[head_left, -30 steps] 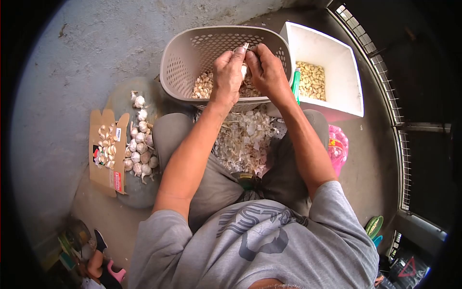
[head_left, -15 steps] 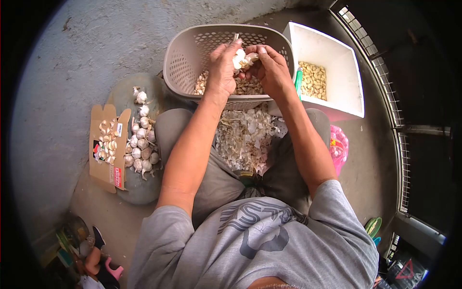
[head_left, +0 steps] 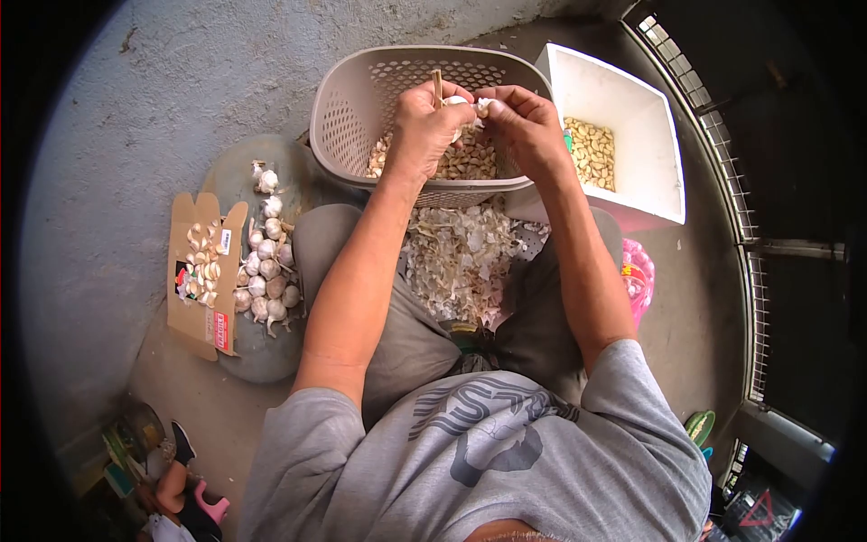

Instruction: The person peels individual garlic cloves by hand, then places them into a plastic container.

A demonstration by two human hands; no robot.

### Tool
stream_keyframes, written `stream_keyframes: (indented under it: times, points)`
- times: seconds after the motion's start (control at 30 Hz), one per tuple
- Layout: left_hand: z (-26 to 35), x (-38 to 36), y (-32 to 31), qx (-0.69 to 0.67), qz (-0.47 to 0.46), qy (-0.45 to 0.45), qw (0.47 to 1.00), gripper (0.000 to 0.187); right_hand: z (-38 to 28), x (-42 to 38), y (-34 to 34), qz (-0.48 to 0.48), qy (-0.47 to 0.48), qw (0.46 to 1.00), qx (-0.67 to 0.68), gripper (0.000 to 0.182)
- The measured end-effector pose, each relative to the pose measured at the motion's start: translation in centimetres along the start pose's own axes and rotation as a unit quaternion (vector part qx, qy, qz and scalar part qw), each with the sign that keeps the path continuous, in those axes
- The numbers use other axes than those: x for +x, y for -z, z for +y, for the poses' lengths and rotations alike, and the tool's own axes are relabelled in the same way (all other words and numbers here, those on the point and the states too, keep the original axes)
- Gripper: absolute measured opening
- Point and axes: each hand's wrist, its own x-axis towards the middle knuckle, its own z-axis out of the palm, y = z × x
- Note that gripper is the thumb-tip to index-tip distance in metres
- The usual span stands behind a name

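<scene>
My left hand (head_left: 423,126) is closed around a garlic bulb (head_left: 457,102) whose dry stem sticks up past the fingers. Close beside it, my right hand (head_left: 531,131) pinches a small whitish piece of garlic (head_left: 483,107) between thumb and fingers. Both hands are over a grey-brown perforated basket (head_left: 343,122). Loose unpeeled garlic cloves (head_left: 465,161) cover its bottom, partly hidden by my hands and wrists.
A white foam box (head_left: 646,117) with pale cloves (head_left: 591,154) adjoins the basket. Papery skins (head_left: 456,262) lie between my legs. Left are whole garlic bulbs (head_left: 268,268) and cardboard (head_left: 190,336) with cloves. A pink bag (head_left: 638,280) is right; another person's leg (head_left: 173,488) shows lower left.
My right hand has shifted slightly right and down, with the small garlic piece now at its fingertips. My left hand has turned, and its fingers cover more of the bulb.
</scene>
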Motion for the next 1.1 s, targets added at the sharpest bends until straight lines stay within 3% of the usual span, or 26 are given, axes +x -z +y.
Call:
stream_keyframes:
  times: [0.03, 0.13, 0.27, 0.4, 0.5, 0.6, 0.7, 0.8, 0.9, 1.0, 1.1]
  points:
    - [-0.6, 0.2, 0.4, 0.036, -0.010, -0.013, 0.999, 0.016, -0.1, 0.0, 0.6, 0.027, -0.034, 0.997, 0.065, 0.024]
    - [-0.4, 0.1, 0.4, 0.054, -0.032, -0.016, 0.998, 0.017, -0.5, 0.3, 2.4, 0.037, -0.030, 0.995, 0.083, 0.023]
    - [-0.2, -0.1, -0.8, 0.027, -0.044, -0.064, 0.997, 0.016, -0.5, 0.0, 1.6, 0.008, -0.042, 0.999, 0.009, 0.022]
    - [0.3, -0.8, -1.3, 0.085, -0.034, -0.088, 0.992, 0.016, 0.2, 0.0, 0.8, 0.037, -0.015, 0.998, -0.046, 0.023]
    - [0.1, -0.6, -0.9, 0.129, -0.001, -0.051, 0.990, 0.018, 0.0, -0.1, 0.7, 0.010, 0.003, 0.996, -0.086, 0.023]
    - [0.0, -0.4, -0.7, 0.106, -0.005, -0.060, 0.993, 0.018, -0.4, -0.3, 0.3, 0.008, -0.011, 0.999, -0.052, 0.023]
    - [-0.9, 0.1, -0.4, -0.007, -0.047, -0.050, 0.998, 0.016, -0.4, -0.1, 0.8, 0.001, -0.076, 0.993, 0.088, 0.021]
    - [-0.3, 0.1, -0.7, -0.121, -0.030, -0.013, 0.992, 0.017, -0.2, -0.1, 0.8, -0.013, -0.082, 0.986, 0.146, 0.019]
    - [-0.1, 0.0, -0.5, -0.070, -0.041, -0.029, 0.996, 0.016, 0.0, -0.2, 0.2, 0.068, -0.091, 0.989, 0.096, 0.018]
    - [-0.3, -0.2, -1.2, 0.004, -0.032, -0.083, 0.996, 0.020, 0.7, 0.1, 0.7, 0.078, -0.100, 0.985, 0.117, 0.020]
    - [-0.5, -0.2, -1.1, 0.125, -0.003, -0.112, 0.986, 0.021, 0.9, 0.0, 0.1, 0.051, -0.074, 0.996, 0.028, 0.020]
